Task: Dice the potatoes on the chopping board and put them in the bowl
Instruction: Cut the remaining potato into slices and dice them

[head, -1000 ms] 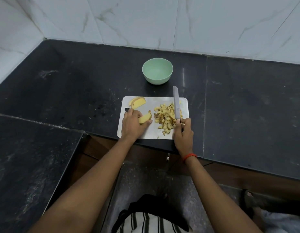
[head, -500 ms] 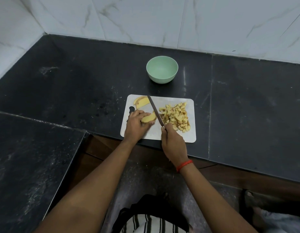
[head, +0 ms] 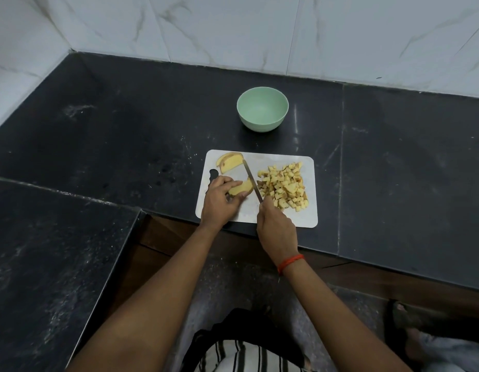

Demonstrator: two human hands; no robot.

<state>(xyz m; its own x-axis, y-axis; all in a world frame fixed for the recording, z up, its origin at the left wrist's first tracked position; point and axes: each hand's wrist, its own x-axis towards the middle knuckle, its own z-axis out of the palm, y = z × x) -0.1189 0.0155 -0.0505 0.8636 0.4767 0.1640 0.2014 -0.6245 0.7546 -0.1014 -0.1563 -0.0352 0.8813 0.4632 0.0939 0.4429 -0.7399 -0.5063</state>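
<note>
Left hand point(head: 219, 201), centre frame: fingers curled over a potato piece point(head: 242, 187), pinning it to the chopping board point(head: 308, 218). Right hand point(head: 277, 229), just below and right of it: wrapped round a knife point(head: 251, 181) handle, blade angled up-left, edge down beside the held piece's right end. Red thread point(head: 290, 263) on the right wrist.

Diced potato point(head: 284, 186) heaped on the board's right half, just right of the blade. Two uncut wedges point(head: 229, 162) at the board's upper-left corner. Green bowl point(head: 262, 108) above the board, apart from it, nothing visible inside.

White board lies at the near edge of a dark, speckled stone surface point(head: 125, 130). White marbled wall tiles point(head: 233, 28) across the top of the frame. Striped cloth point(head: 243, 355) at bottom centre.
</note>
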